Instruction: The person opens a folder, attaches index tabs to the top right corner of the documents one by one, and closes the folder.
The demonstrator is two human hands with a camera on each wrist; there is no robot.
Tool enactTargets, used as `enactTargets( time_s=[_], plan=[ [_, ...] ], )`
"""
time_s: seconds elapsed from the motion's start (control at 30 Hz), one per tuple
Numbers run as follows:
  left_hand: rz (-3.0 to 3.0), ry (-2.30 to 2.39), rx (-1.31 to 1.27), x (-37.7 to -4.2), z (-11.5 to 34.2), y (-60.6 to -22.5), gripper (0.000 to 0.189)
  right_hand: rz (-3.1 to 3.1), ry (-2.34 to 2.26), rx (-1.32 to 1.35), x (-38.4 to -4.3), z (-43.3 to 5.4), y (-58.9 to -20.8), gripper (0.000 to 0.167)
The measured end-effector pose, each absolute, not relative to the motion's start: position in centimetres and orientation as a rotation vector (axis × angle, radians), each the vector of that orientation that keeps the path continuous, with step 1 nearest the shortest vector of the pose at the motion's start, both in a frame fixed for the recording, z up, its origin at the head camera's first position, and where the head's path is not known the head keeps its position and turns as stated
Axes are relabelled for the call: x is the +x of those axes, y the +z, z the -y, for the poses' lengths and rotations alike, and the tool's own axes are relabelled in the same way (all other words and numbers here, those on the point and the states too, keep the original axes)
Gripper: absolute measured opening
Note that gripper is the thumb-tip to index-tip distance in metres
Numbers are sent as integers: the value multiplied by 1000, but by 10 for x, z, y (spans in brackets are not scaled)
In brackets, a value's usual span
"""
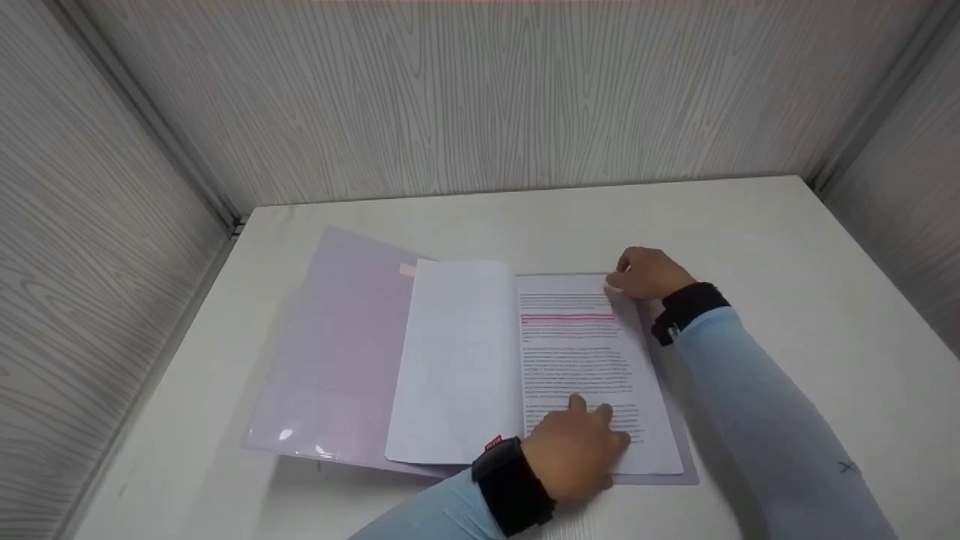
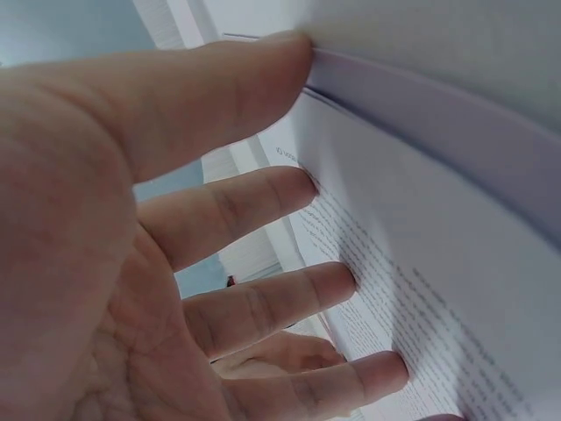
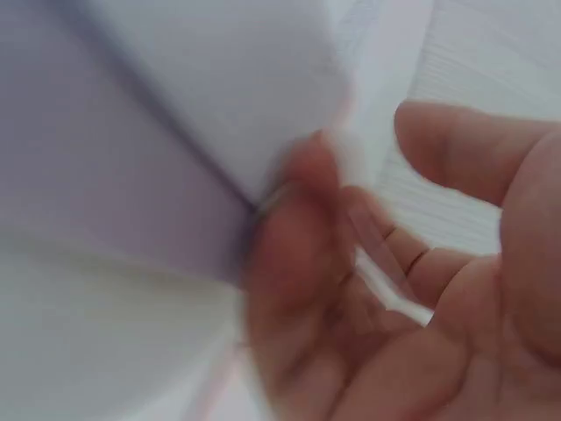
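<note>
A booklet of printed pages (image 1: 577, 367) lies open inside a pale purple plastic folder (image 1: 337, 337). Its left page (image 1: 457, 360) is blank; pink lines mark the right one. My left hand (image 1: 577, 454) spreads over the lower right page, fingertips touching the print. In the left wrist view its thumb (image 2: 254, 83) lies at the folder's edge. At the upper right corner, my right hand (image 1: 649, 274) has curled fingers on the page. The right wrist view is blurred; a thin pale strip (image 3: 379, 254) shows among the fingers, its kind unclear.
Everything lies on a white table (image 1: 187, 412). Wood-grain panels (image 1: 480, 97) stand behind it and at both sides. A small pale orange tab (image 1: 407, 270) shows at the folder's upper part. The folder's left cover (image 1: 300, 420) is raised off the tabletop.
</note>
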State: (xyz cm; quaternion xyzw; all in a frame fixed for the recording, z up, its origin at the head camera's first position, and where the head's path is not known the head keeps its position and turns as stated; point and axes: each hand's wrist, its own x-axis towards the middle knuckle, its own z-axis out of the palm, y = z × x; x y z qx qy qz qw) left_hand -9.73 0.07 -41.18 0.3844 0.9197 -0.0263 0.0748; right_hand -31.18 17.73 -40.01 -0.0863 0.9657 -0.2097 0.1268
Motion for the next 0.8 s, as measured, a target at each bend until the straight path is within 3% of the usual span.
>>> enactTargets(
  time_s=[0.2, 0.4, 0.67, 0.8],
  plan=[
    [-2779, -100, 1160, -96, -1, -412, 38, -3069, -456, -308, -276, -176, -381, 46],
    [-2779, -81, 1137, -96, 0, -412, 37, -2922, -444, -361, -244, -164, -395, 53],
    [-2783, -84, 1148, -96, -2, -412, 37, -2973, -316, -466, -236, -164, -411, 51],
    [-2786, -111, 1143, -96, -1, -411, 38, -2970, -275, -477, -236, -165, -415, 60]
  ],
)
